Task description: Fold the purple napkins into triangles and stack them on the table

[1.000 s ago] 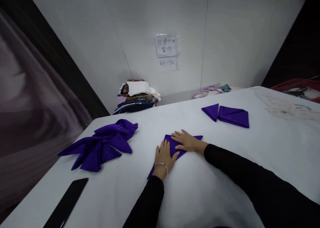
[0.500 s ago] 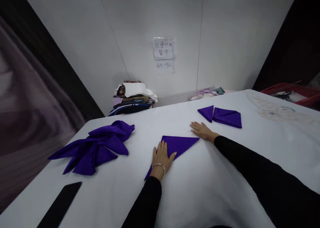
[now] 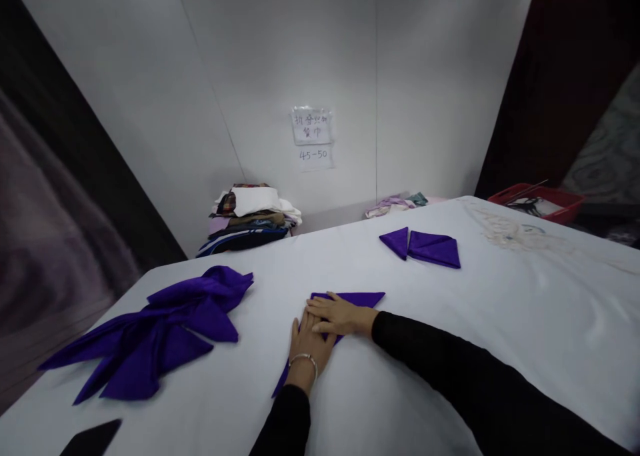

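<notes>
- Left hand [image 3: 309,347] and right hand [image 3: 340,317] overlap atop the purple triangle [image 3: 363,299], fingers extended, gripping nothing.
- Apparently smoothing it flat; next calls for even pressure without shifting it.

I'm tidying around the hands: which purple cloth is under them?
The flat triangle beneath the left hand and right hand. The crumpled heap lies left; the two folded shapes lie farther back, untouched.

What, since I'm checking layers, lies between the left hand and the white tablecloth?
A folded purple cloth: in the head view, the left hand lies on it.
</notes>
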The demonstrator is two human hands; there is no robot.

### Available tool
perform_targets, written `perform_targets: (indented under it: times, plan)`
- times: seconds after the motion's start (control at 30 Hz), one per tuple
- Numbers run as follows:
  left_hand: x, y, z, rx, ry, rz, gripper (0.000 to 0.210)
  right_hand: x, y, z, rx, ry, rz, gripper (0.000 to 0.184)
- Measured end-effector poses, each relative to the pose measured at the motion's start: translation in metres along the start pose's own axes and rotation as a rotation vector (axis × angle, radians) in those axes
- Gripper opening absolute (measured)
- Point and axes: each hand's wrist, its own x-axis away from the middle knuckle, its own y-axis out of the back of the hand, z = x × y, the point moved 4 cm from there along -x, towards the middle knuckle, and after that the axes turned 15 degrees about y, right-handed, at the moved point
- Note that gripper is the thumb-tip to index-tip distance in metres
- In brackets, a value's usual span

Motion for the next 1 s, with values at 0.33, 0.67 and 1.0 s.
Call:
perform_targets:
  times: [0.33, 0.67, 1.0]
  plan:
    - [-0.005, -0.004, 0.002, -0.020, 0.038, 0.037, 0.070, 0.013, 0.008, -0.036, 0.129, -0.086, -0.040, 0.066]
    - [0.028, -0.002, 0.053, -0.062, 0.130, 0.023, 0.069, 0.014, 0.004, -0.040, 0.156, -0.085, -0.011, 0.067]
    - [0.093, 0.010, 0.123, -0.076, 0.312, 0.066, 0.052, 0.017, -0.004, -0.046, 0.163, -0.095, 0.028, 0.069]
